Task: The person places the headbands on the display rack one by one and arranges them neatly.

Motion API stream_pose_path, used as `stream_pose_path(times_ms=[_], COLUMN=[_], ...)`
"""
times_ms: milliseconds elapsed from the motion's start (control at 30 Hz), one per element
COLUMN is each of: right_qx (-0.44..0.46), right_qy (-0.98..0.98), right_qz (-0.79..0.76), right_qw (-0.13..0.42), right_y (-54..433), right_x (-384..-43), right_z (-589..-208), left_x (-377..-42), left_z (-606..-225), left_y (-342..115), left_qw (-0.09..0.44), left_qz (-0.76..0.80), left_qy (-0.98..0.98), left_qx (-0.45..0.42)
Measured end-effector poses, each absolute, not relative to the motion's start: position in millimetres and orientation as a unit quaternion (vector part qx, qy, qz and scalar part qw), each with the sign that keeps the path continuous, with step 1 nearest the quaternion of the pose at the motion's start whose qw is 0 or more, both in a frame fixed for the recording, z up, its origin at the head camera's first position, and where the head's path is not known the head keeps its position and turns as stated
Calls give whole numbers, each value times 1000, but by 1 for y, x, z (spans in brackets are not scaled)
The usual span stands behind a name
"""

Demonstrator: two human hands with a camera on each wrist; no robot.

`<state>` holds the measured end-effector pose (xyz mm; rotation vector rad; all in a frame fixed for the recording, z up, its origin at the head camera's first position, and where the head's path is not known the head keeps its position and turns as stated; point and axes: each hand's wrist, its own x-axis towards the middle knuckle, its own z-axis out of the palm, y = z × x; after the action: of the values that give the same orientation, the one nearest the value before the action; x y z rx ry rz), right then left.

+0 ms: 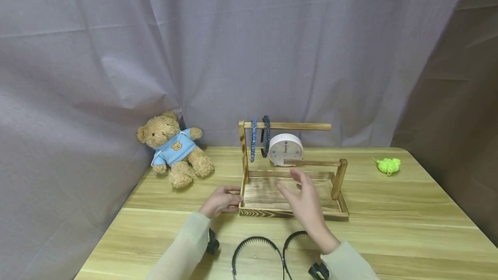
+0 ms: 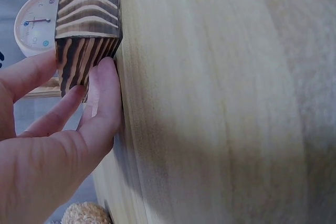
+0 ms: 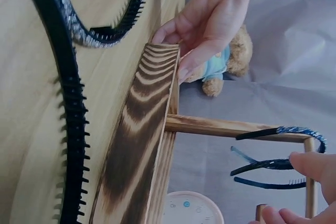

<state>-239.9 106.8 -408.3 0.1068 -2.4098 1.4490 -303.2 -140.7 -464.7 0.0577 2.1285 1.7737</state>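
A wooden rack (image 1: 288, 212) with a shallow tray and two side bars stands on the table. My left hand (image 1: 221, 201) grips the tray's left end, thumb by the rim and fingers against the end wall (image 2: 79, 59). Over the tray hovers my right hand (image 1: 307, 202), thumb and fingers spread, holding nothing. A glittery blue headband (image 1: 253, 139) and a dark glittery headband (image 1: 266, 137) hang from the tall bar (image 1: 301, 126). The shorter bar (image 1: 315, 163) carries nothing. Two black toothed headbands lie in front, one left (image 1: 256, 239) and one right (image 1: 287, 243), partly cut off.
Behind the rack stands a white round clock (image 1: 285, 149). A teddy bear (image 1: 175, 148) in a blue top sits at the back left. Bright green yarn (image 1: 388, 166) lies at the right. Grey cloth (image 1: 249, 55) hangs behind the table.
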Motion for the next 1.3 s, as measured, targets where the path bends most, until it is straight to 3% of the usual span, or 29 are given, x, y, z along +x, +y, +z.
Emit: stream_pose_path(times_ms=[533,1300], right_qx=[46,7], right_qy=[-894,-918], right_qz=[423,396], right_qw=[137,32], right_y=[122,153], right_x=[-204,-186], right_z=[-409,-427], left_x=[-305,-304], left_z=[-464,-464], left_y=[-139,-140], left_qw=[186,185], left_qz=[643,646], left_qy=[743,741], left_qx=[21,24])
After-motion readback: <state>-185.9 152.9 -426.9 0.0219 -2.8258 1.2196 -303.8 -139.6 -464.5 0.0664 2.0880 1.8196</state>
